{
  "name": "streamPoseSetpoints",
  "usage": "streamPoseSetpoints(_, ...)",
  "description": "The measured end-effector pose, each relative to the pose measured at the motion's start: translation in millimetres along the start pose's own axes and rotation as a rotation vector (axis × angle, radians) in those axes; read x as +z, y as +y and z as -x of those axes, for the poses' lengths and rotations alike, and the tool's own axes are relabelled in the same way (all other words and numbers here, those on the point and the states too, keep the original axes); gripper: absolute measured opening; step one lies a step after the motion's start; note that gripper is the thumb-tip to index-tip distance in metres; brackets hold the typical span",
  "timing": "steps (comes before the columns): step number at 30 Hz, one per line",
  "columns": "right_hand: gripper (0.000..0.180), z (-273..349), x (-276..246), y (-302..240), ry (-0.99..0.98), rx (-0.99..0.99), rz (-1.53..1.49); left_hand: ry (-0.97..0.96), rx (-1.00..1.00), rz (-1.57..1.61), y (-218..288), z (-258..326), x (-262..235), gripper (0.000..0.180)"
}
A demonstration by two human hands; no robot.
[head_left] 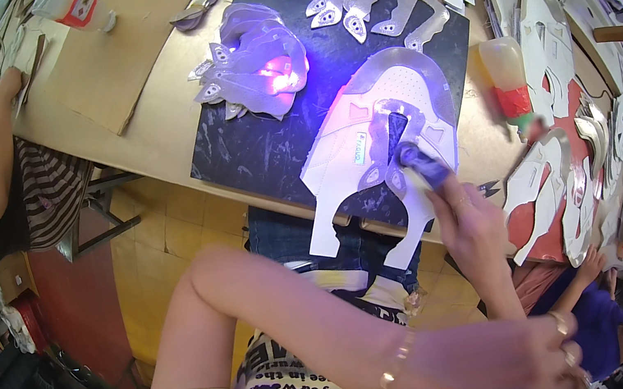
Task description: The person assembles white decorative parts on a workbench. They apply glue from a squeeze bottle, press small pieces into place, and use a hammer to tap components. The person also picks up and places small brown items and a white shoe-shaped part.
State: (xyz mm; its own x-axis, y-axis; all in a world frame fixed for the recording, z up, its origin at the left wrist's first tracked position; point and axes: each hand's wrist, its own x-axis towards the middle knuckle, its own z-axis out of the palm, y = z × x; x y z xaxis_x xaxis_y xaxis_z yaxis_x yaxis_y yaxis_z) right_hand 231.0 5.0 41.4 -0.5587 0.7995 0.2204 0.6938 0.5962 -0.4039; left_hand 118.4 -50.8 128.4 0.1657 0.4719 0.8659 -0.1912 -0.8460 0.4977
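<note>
On the dark mat (263,153) at the table's near edge lies a white shoe upper (369,143), flat, its two legs hanging over the edge. I see my right hand (472,229) with fingers closed around a small blue tool (418,159), its tip touching the upper's middle. My left hand (508,364) sits low at the frame's edge, fingers curled; whether it grips anything, I cannot tell. A stack of cut pieces (256,71) glows purple further back on the mat. A glue bottle (510,80) stands just right of the mat.
</note>
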Motion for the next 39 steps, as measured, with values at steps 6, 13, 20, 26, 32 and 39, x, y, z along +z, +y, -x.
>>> streamPoseSetpoints(6,0.045,-3.3,-8.7,2.5,0.107,-0.048,-0.031,-0.001,0.083,0.124,6.1,-6.7,26.5,0.031)
streamPoseSetpoints(13,0.048,-6.6,-0.5,7.8,-0.108,-0.032,0.063,-0.026,0.113,0.16,10.0,-5.7,28.6,0.031)
streamPoseSetpoints(20,0.041,-12.2,1.2,7.6,0.046,-0.085,0.03,-0.069,0.114,0.18,9.9,-4.1,27.3,0.03)
streamPoseSetpoints(26,0.046,-15.9,-6.4,10.5,0.243,0.08,-0.1,-0.121,0.1,0.199,10.2,-0.9,24.0,0.03)
streamPoseSetpoints(32,0.047,-17.6,-2.8,17.0,-0.087,-0.008,0.103,-0.263,0.052,0.19,14.7,2.8,9.9,0.029)
streamPoseSetpoints(39,0.037,-28.3,-1.1,20.7,-0.048,-0.004,0.258,-0.478,-0.165,-0.318,-6.0,49.6,-51.3,0.028)
